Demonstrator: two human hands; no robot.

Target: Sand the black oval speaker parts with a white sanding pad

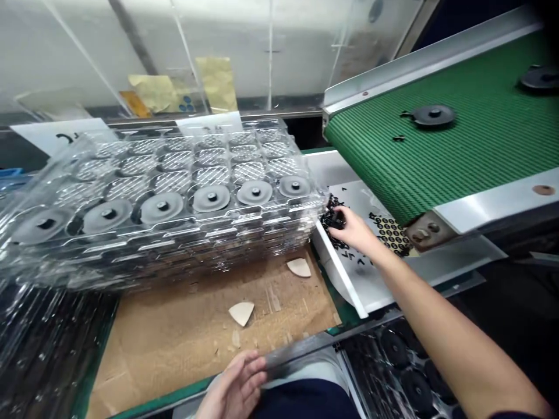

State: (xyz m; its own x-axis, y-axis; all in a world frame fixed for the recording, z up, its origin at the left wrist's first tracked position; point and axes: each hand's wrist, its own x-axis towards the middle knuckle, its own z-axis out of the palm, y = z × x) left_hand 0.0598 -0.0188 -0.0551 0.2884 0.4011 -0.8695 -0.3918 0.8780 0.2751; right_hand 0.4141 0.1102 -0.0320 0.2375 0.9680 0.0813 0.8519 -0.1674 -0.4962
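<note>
My right hand (354, 231) reaches into a pile of small black parts (332, 210) at the left side of a white tray (356, 299). Its thumb and fingers are apart around some of the pieces, and nothing is seen gripped. Low in the view, my left hand (239, 381) is open by the bench edge, fingers loosely extended and holding nothing. Left of the tray stands a stack of clear plastic blister trays (244, 224). In its front row sit grey round discs with dark centre knobs, such as one disc (211, 199); the pockets behind hold no discs.
Two pale rounded-triangle pieces (241, 313) lie on brown paper (174, 343). A green conveyor belt (471, 128) at right carries dark discs (434, 115). Beside its end is a sheet of round stickers (393, 234). Below the bench, another blister tray holds black discs (417, 389).
</note>
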